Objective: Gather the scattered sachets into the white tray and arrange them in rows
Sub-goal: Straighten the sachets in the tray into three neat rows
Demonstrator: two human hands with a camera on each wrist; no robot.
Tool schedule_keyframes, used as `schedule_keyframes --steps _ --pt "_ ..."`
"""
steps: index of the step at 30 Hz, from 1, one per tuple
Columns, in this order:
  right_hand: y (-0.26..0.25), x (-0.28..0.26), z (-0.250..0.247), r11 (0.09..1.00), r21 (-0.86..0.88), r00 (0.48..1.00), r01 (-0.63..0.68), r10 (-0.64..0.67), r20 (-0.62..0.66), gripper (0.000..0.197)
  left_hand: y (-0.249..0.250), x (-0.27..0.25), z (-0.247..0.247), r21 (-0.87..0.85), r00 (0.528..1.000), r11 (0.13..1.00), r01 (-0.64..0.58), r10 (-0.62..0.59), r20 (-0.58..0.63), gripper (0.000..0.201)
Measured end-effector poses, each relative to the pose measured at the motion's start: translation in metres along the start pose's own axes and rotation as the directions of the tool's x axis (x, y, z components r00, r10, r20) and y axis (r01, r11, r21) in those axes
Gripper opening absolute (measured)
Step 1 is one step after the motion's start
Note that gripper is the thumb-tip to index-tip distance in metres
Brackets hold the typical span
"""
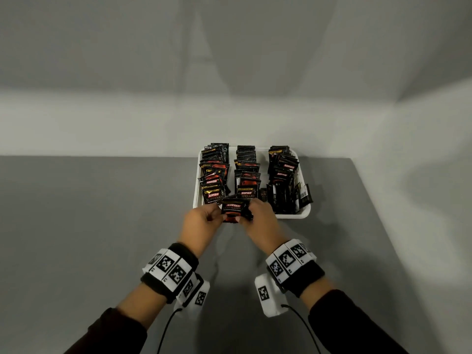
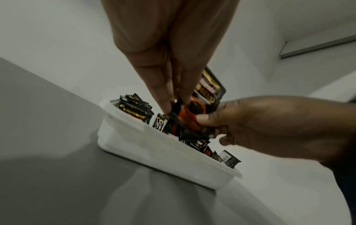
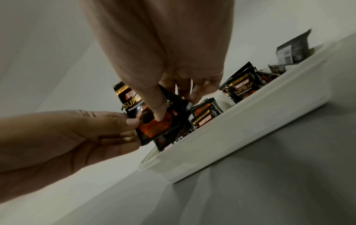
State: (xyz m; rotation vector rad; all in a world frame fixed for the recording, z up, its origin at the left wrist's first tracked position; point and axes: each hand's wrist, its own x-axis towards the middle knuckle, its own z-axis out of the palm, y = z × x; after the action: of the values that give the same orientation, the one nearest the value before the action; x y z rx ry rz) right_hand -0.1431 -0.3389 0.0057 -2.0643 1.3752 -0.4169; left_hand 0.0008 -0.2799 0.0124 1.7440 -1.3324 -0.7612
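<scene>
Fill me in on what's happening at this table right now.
A person is sorting black coffee sachets into a white tray on a grey table. Both hands, the left hand and the right hand, pinch a small stack of sachets at the tray's near edge. The tray already holds three rows; the left and middle rows look fairly neat, while the right row is more jumbled, with a few sachets leaning at its near end. No loose sachets show on the table.

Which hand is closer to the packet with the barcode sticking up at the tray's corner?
Right. The right hand is just left of the barcode sachet; the left hand lies farther away, beyond the right.
</scene>
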Motion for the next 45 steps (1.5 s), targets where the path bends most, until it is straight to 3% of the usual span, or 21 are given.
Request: schedule_keyframes --steps 3,6,10,15,18,21,23,27,31,35,37,41,45 --pt "-0.006 0.004 0.001 0.999 0.034 0.997 0.004 -0.001 -0.081 0.028 -0.002 0.002 0.004 0.01 0.997 1.0 -0.001 0.002 -0.08 0.019" --pt "-0.016 0.02 0.0 0.991 0.136 0.996 0.001 0.011 -0.087 0.026 -0.002 0.014 -0.002 0.035 0.993 0.999 -0.008 0.012 -0.115 0.007" --pt "-0.029 0.044 0.011 0.967 0.244 0.996 -0.069 0.081 -0.042 0.035 -0.009 0.035 -0.016 0.115 0.987 0.992 0.047 -0.028 -0.156 0.026" --pt "-0.031 0.057 0.037 0.976 0.163 0.989 -0.143 0.145 0.002 0.037 -0.029 0.053 -0.017 0.286 0.983 0.94 0.184 -0.178 -0.047 0.023" --pt "-0.027 0.059 0.044 0.982 0.068 0.984 -0.175 0.173 0.045 0.027 -0.036 0.053 -0.014 0.417 0.99 0.899 0.137 -0.14 -0.022 0.023" --pt "-0.024 0.062 0.042 0.986 0.02 0.985 -0.165 0.164 0.047 0.026 -0.038 0.05 -0.015 0.53 0.993 0.844 0.085 -0.026 -0.118 0.042" --pt "-0.023 0.062 0.041 0.991 -0.019 0.99 -0.133 0.133 0.048 0.022 -0.038 0.052 -0.017 0.516 0.986 0.855 0.045 0.044 -0.159 0.054" --pt "-0.023 0.059 0.041 0.993 0.018 0.994 -0.114 0.114 0.004 0.023 -0.04 0.063 -0.015 0.533 0.982 0.831 -0.16 0.186 0.005 0.051" --pt "-0.022 0.06 0.043 0.989 0.005 0.989 -0.145 0.145 0.036 0.018 -0.048 0.069 -0.013 0.641 0.98 0.744 -0.191 0.186 0.076 0.042" --pt "-0.019 0.059 0.041 0.987 -0.02 0.984 -0.161 0.162 0.079 0.019 -0.05 0.07 -0.012 0.738 0.979 0.647 -0.191 0.176 0.098 0.055" --pt "-0.018 0.055 0.032 0.989 0.002 0.987 -0.149 0.149 0.069 0.02 -0.048 0.071 -0.013 0.749 0.985 0.641 -0.168 0.145 0.096 0.061" --pt "-0.004 0.034 -0.007 0.994 0.08 0.994 -0.076 0.082 -0.071 0.021 -0.04 0.069 -0.018 0.744 0.988 0.65 -0.152 0.121 0.095 0.069" --pt "0.043 0.011 -0.063 0.989 0.052 0.935 -0.139 0.148 -0.323 0.027 -0.023 0.063 -0.018 0.697 0.989 0.704 -0.136 0.138 0.053 0.064"
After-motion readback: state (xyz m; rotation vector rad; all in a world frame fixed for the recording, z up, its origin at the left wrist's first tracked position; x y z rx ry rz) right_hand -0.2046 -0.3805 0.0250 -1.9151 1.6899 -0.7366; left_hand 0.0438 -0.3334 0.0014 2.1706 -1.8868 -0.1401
